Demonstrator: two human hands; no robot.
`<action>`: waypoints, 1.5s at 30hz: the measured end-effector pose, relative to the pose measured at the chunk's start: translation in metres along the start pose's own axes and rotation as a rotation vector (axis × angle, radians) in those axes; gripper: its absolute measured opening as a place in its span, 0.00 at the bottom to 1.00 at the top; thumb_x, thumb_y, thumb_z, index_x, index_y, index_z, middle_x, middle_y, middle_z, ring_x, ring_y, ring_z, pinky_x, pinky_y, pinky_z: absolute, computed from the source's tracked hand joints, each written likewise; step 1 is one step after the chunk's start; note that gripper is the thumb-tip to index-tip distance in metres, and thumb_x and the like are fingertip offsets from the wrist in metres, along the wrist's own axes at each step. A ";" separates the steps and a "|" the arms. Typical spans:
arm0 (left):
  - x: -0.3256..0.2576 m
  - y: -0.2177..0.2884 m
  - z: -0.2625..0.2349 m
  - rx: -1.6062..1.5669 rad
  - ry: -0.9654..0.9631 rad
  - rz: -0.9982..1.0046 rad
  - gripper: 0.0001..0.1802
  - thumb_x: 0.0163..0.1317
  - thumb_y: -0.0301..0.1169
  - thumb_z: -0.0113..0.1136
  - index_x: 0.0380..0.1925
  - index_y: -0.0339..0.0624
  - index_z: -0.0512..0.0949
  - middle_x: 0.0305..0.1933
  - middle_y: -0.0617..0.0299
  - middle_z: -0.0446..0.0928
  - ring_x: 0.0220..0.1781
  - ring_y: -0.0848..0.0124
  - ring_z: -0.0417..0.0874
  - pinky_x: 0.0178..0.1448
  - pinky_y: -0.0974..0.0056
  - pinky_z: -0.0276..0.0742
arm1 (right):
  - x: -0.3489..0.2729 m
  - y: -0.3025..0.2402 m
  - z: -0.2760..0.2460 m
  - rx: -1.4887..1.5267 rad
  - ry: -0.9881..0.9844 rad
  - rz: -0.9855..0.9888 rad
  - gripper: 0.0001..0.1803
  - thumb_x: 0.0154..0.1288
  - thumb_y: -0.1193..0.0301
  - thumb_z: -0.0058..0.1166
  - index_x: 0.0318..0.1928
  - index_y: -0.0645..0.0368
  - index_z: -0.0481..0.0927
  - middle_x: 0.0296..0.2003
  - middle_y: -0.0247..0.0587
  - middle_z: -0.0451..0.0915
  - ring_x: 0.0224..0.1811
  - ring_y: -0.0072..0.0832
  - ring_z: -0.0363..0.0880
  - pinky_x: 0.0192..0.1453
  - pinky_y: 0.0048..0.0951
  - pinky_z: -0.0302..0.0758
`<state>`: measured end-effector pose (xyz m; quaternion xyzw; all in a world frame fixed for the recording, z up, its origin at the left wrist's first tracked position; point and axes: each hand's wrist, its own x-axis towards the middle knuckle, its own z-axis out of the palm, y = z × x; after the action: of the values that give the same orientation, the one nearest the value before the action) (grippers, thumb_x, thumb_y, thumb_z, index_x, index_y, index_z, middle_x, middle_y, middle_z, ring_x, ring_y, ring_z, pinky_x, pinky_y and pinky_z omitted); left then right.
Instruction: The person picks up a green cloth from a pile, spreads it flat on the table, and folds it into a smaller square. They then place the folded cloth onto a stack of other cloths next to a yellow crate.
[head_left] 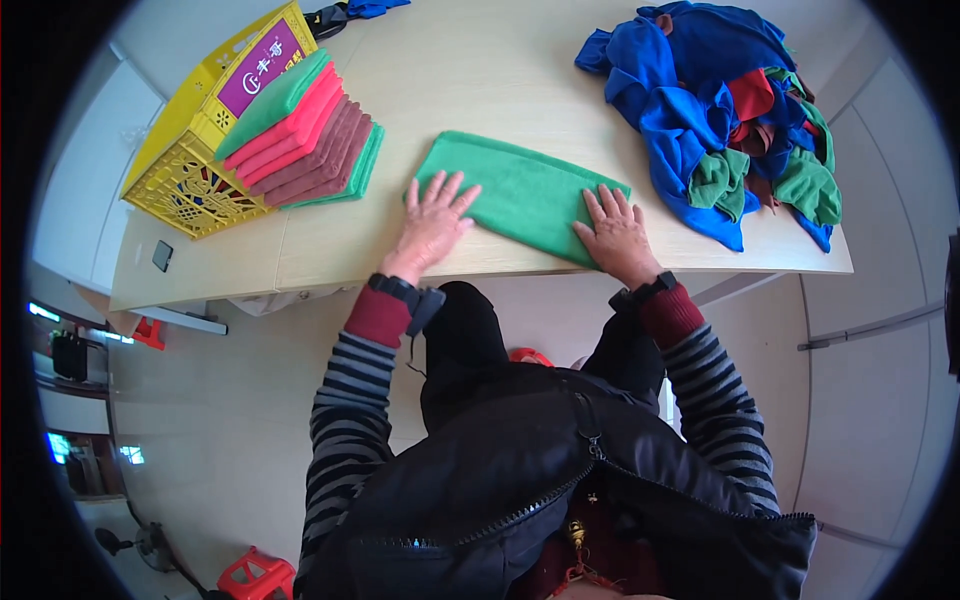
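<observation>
Head view: single camera, looking down.
Cloth: folded green microfibre cloth [520, 195] lies flat at the near table edge, centre.
Left hand [432, 222]: fingers spread, palm flat on the cloth's left end; grasping nothing.
Right hand [617, 230]: likewise flat on its right end.
Done: stack of folded green, pink and brown cloths [305, 135], far left, beside yellow plastic crate [185, 165].
Left: tangled heap of blue, green and red cloths [735, 110], far right.

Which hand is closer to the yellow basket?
Left. The left hand lies on the green towel's end toward the yellow basket; the right hand presses its far end.
</observation>
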<state>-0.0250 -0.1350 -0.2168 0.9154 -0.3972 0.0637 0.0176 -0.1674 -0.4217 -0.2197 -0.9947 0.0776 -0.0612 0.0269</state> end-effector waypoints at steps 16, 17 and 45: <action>0.033 0.072 0.029 -0.131 0.185 -0.080 0.30 0.75 0.49 0.44 0.72 0.48 0.64 0.77 0.52 0.59 0.79 0.53 0.55 0.78 0.36 0.46 | 0.018 -0.045 0.017 0.094 0.151 -0.184 0.34 0.74 0.49 0.43 0.73 0.52 0.63 0.74 0.47 0.60 0.77 0.49 0.54 0.78 0.52 0.50; 0.030 0.071 0.029 -0.134 0.179 -0.088 0.31 0.75 0.50 0.43 0.72 0.49 0.63 0.77 0.53 0.58 0.79 0.53 0.55 0.78 0.36 0.46 | 0.017 -0.043 0.019 0.097 0.147 -0.170 0.34 0.75 0.49 0.43 0.73 0.52 0.63 0.74 0.47 0.60 0.77 0.49 0.54 0.78 0.52 0.50; -0.003 0.041 -0.017 -0.056 0.053 -0.127 0.36 0.71 0.58 0.45 0.68 0.42 0.68 0.67 0.48 0.68 0.68 0.54 0.67 0.67 0.47 0.62 | -0.015 0.045 -0.018 -0.088 -0.037 -0.390 0.34 0.72 0.55 0.51 0.75 0.47 0.60 0.74 0.42 0.60 0.77 0.44 0.56 0.78 0.50 0.54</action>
<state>-0.0582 -0.1594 -0.2007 0.9358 -0.3394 0.0753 0.0577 -0.1907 -0.4644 -0.2062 -0.9921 -0.1147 -0.0433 -0.0274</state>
